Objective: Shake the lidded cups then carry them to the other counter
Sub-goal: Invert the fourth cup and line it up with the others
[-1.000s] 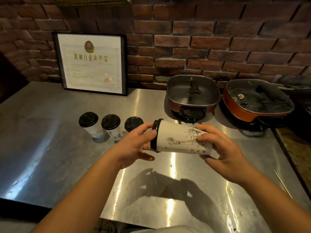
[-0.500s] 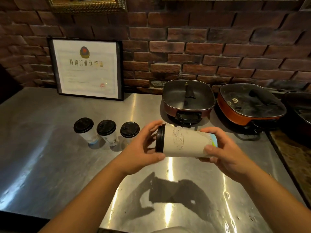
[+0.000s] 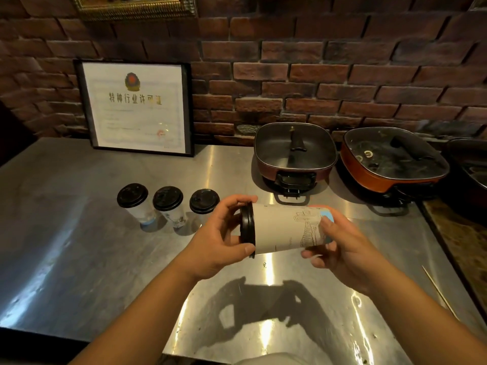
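Note:
A white paper cup (image 3: 282, 227) with a black lid and a line drawing lies sideways in the air above the steel counter (image 3: 79, 259), lid pointing left. My left hand (image 3: 224, 238) clasps the lid end, thumb below and fingers over the rim. My right hand (image 3: 340, 246) grips the cup's base. Three more lidded cups stand upright in a row on the counter behind my left hand: the left cup (image 3: 134, 201), the middle cup (image 3: 170, 204) and the right cup (image 3: 204, 202), whose body my left hand partly hides.
A framed certificate (image 3: 137, 106) leans on the brick wall at the back left. Two lidded electric pans, a dark red one (image 3: 295, 151) and an orange one (image 3: 390, 159), sit at the back right. A thin skewer (image 3: 437, 291) lies near the counter's right edge.
The cup has been turned about its long axis between both hands, so a different part of the drawing faces up. The view has tilted slightly; the three standing cups have not moved.

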